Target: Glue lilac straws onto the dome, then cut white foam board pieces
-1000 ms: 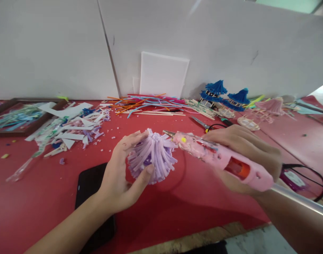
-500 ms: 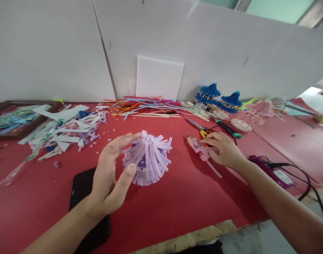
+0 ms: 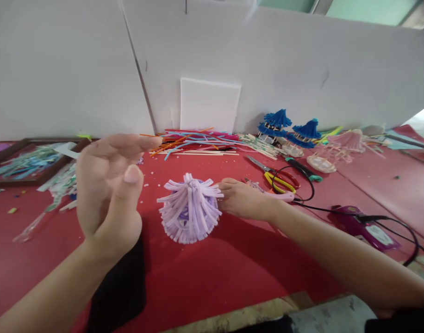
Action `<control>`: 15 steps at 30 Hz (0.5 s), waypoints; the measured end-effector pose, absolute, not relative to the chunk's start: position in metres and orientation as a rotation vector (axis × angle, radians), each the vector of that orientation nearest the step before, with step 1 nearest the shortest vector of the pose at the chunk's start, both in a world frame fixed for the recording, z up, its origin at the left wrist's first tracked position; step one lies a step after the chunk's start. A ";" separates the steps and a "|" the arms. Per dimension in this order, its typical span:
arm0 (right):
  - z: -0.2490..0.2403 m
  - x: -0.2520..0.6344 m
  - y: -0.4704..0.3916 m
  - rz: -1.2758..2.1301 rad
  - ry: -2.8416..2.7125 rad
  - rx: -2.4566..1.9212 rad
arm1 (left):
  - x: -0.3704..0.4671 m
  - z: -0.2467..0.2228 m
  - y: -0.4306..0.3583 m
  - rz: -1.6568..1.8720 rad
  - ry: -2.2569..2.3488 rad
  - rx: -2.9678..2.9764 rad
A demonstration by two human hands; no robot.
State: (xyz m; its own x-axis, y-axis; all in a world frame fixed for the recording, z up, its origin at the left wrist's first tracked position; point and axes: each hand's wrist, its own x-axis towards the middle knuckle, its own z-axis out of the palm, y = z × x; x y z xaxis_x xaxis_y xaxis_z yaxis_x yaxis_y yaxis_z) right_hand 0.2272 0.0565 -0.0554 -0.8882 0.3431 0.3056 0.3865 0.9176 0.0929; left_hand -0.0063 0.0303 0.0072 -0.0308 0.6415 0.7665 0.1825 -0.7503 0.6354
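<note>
A lilac dome made of cut straw strips stands on the red table, free of both hands. My left hand is raised above the table to the dome's left, fingers spread, holding nothing. My right hand lies flat on the table just right of the dome, its fingertips touching the strips. The pink glue gun lies on the table behind my right hand, mostly hidden by it.
A black phone lies under my left forearm. Yellow-handled scissors, a black cable, a purple device, loose coloured straws, blue and pink straw umbrellas, and paper scraps surround the work spot.
My right hand set the glue gun down on the table and moved left to the dome. My left hand let go of the dome and rose up to the left.
</note>
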 end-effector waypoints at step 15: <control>0.018 0.269 0.044 -0.212 -2.130 -0.579 | 0.012 0.055 0.004 1.217 1.143 2.493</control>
